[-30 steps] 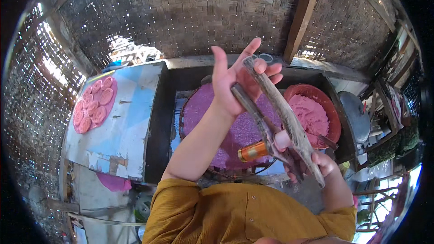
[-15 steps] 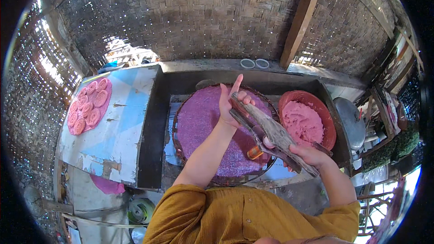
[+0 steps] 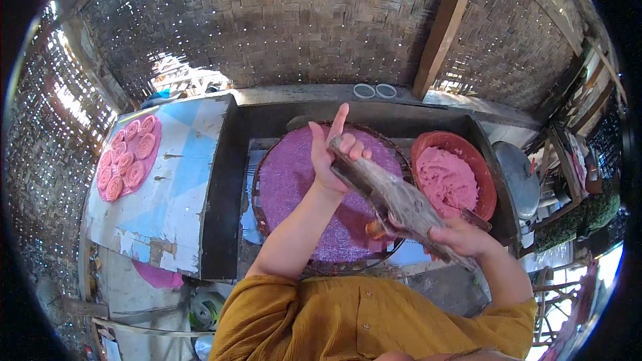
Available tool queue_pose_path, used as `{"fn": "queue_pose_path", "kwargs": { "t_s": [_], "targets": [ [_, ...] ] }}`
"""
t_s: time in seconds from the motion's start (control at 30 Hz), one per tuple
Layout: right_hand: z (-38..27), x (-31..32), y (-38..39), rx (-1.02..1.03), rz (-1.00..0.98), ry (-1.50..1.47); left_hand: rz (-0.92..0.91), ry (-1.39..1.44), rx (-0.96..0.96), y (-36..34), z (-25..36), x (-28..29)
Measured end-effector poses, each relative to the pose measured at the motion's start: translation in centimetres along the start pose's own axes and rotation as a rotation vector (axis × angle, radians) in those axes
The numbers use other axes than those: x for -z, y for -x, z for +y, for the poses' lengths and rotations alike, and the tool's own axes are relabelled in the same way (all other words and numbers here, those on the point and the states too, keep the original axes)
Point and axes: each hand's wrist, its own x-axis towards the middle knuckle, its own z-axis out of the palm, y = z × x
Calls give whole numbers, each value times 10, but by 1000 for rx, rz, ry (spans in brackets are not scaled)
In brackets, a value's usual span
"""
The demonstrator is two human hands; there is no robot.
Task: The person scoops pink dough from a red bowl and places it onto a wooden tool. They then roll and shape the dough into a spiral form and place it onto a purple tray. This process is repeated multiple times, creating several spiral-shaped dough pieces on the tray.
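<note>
Under the wooden tool [image 3: 408,204], an orange cylinder [image 3: 374,229] is mostly hidden; the left hand [image 3: 326,166], half-curled, holds the tool's far end, the right hand [image 3: 469,236] clasps its near end, fingertips hidden.

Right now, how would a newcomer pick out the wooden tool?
Below the woven wall, find the dark rectangular trough and, in it, the purple-covered round tray. Over the tray's lower right, the left hand and right hand grip the wooden tool slantwise. Unlike the red basin of pink dough to its right, it is long, narrow and weathered grey-brown.
</note>
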Motion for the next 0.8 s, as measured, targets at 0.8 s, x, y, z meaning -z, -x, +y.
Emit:
{"fn": "queue_pose_path", "kwargs": {
  "t_s": [0.8],
  "targets": [
    [-30, -13, 31, 136, 126, 46, -176, -72, -68, 4, 10, -58]
  ]
}}
